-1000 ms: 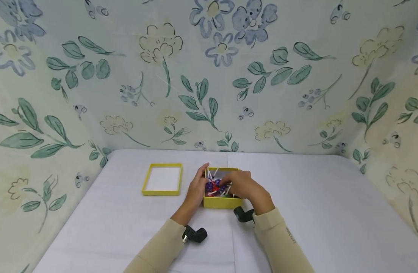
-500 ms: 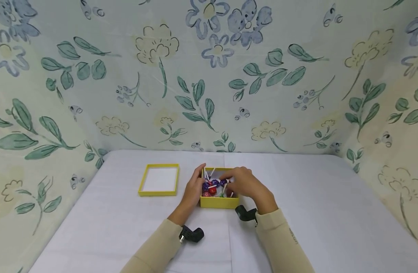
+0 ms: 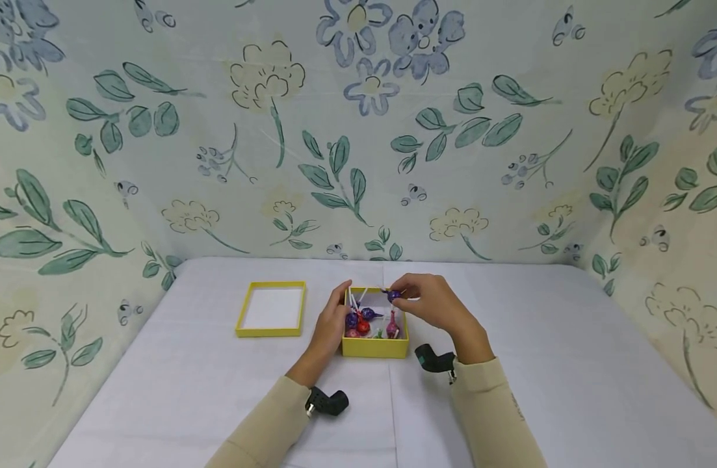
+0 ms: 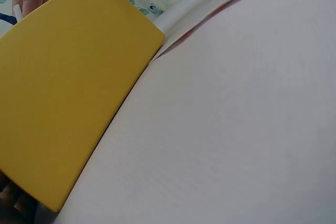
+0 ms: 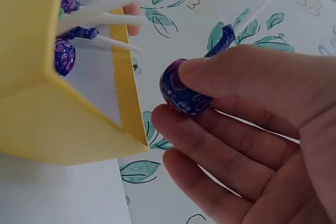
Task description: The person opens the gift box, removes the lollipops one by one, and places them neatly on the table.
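My right hand (image 3: 431, 302) pinches a lollipop in a purple wrapper (image 5: 184, 88) between thumb and fingers, at the back right of the yellow box (image 3: 374, 349). Its white stick (image 5: 252, 14) points away past the thumb. Inside the box lie several more lollipops, among them a red one (image 3: 363, 325), a purple one (image 3: 368, 313) and a pink one (image 3: 392, 327); some white sticks point up. My left hand (image 3: 330, 322) holds the box by its left side, fingertips at the back corner. In the left wrist view, the box hides most of that hand.
A yellow-rimmed box lid (image 3: 270, 334), white inside, lies on the white tablecloth (image 3: 177, 377) to the left of the box. Behind the table hangs a floral backdrop (image 3: 335, 162). A black wrist camera (image 3: 434, 359) sits at the right cuff, another camera (image 3: 329, 402) at the left.
My right hand has come up out of the box toward the back right, bringing a purple lollipop with it. The left hand keeps its hold on the box.
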The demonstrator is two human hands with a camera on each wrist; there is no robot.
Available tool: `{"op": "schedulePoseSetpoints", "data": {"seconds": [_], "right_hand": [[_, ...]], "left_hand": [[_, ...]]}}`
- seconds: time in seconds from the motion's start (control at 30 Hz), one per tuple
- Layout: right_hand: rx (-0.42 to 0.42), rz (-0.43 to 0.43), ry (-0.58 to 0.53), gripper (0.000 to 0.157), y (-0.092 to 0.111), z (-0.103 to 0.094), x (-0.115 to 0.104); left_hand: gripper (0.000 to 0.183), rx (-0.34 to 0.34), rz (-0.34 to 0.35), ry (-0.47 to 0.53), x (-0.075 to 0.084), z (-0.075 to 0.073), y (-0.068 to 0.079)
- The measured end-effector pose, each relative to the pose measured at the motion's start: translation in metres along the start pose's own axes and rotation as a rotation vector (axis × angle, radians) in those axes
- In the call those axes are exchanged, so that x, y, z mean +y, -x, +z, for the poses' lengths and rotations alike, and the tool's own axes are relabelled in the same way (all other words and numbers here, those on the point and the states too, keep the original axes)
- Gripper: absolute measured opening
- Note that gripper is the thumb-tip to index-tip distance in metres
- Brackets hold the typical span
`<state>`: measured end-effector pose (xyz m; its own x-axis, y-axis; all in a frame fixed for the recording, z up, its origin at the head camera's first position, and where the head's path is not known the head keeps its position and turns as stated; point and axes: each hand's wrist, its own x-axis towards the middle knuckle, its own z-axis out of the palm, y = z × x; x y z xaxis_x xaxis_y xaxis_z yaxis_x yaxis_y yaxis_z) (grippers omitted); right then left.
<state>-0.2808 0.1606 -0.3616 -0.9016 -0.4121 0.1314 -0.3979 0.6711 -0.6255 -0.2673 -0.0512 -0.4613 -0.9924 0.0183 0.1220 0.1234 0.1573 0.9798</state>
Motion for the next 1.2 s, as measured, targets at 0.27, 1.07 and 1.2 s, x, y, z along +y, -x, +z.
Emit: {"op": "schedulePoseSetpoints", "data": {"seconds": [0.27,1.07,1.2], "right_hand": [[0.032,0.016,-0.055,0.026,0.003,-0.009,0.008],[0.110,0.066,-0.071,0.016,0.013,-0.030,0.028],[0.121,0.083,-0.078,0.016,0.013,-0.032,0.037]], "left_hand": [[0.052,0.002,-0.001,0.009,-0.001,0.000,0.000],[0.052,-0.023,-0.022,-0.008,0.010,-0.002,0.003],[0.052,-0.009,-0.011,0.001,0.001,0.001,0.000]]}}
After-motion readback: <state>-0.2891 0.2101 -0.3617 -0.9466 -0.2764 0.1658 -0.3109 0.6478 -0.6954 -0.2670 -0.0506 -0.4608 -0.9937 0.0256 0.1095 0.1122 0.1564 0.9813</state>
